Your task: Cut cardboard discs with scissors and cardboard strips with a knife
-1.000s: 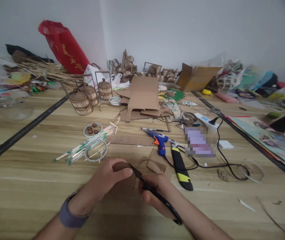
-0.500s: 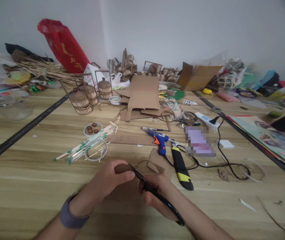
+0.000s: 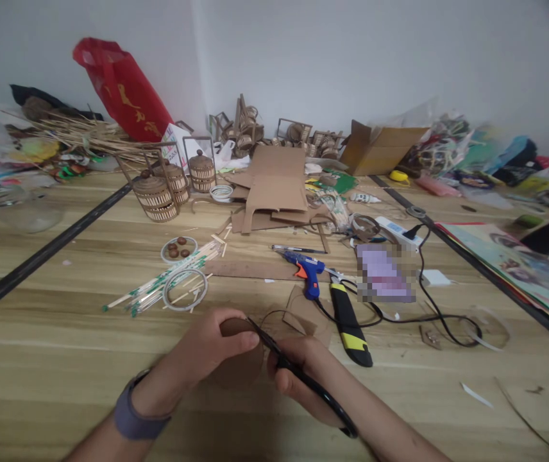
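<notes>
My left hand (image 3: 224, 340) grips a round piece of brown cardboard (image 3: 238, 369), with the thumb lying across its face. In my right hand (image 3: 303, 366) is a pair of scissors (image 3: 315, 388) with black handles. Their dark blades meet the upper right edge of the cardboard, near my left thumb tip. A thin curved offcut (image 3: 277, 313) arcs up beside the blades. Just beyond lies a flat cardboard scrap (image 3: 298, 311). How far the blades are parted I cannot make out.
A blue glue gun (image 3: 309, 269) and a black-and-yellow tool handle (image 3: 350, 324) lie ahead, with a black cord around them. Left are cotton-swab-like sticks (image 3: 159, 282) and a white ring (image 3: 165, 296). Small bamboo baskets (image 3: 155, 199) and stacked cardboard (image 3: 277, 176) stand farther back.
Both hands keep nearly the same place. The cardboard and scissors have shifted only very slightly.
</notes>
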The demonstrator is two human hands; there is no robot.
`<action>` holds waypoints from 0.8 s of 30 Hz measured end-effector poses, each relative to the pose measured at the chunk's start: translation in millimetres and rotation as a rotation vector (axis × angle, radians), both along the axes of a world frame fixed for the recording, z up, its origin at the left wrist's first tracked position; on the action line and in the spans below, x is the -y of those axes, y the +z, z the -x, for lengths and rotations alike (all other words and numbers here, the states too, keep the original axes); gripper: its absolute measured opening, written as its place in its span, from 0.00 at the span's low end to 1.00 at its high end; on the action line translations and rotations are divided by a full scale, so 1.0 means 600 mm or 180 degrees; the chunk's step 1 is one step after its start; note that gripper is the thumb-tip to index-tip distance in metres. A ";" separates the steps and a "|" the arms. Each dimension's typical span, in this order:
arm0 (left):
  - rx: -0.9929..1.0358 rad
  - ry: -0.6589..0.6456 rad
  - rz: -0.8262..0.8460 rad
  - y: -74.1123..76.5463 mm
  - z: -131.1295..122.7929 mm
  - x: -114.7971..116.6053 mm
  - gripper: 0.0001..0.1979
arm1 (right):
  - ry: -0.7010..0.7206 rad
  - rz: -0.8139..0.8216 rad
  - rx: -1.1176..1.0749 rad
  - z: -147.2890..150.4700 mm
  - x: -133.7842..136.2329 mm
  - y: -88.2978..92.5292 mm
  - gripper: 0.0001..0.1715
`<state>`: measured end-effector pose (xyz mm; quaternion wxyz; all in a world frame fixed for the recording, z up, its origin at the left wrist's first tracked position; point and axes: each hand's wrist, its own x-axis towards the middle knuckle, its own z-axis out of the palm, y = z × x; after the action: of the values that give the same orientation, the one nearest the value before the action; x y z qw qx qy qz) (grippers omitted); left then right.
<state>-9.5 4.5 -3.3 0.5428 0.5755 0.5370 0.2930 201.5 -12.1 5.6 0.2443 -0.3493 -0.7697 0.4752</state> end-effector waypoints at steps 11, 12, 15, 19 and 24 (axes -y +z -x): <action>-0.0131 -0.0092 -0.0140 0.003 0.003 -0.002 0.16 | -0.0040 0.0083 -0.0338 0.003 0.000 0.004 0.40; -0.0140 -0.0078 -0.0158 0.004 0.003 -0.002 0.16 | -0.0033 0.0073 -0.0347 0.002 -0.001 0.004 0.40; -0.0138 -0.0049 -0.0166 0.008 0.003 -0.002 0.15 | -0.0006 0.0099 -0.0361 0.001 -0.001 0.004 0.39; 0.0010 -0.0023 -0.0043 0.010 0.001 -0.002 0.16 | -0.0031 0.0111 -0.0324 0.001 -0.001 -0.001 0.39; 0.0808 0.0498 0.0361 0.006 -0.009 -0.001 0.20 | -0.0378 0.0121 -0.0195 0.001 0.000 -0.022 0.43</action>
<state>-4.1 4.9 0.4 0.6134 0.4588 0.5228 0.3740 201.0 -12.2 -7.6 0.2889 -0.3843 -0.7306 0.4849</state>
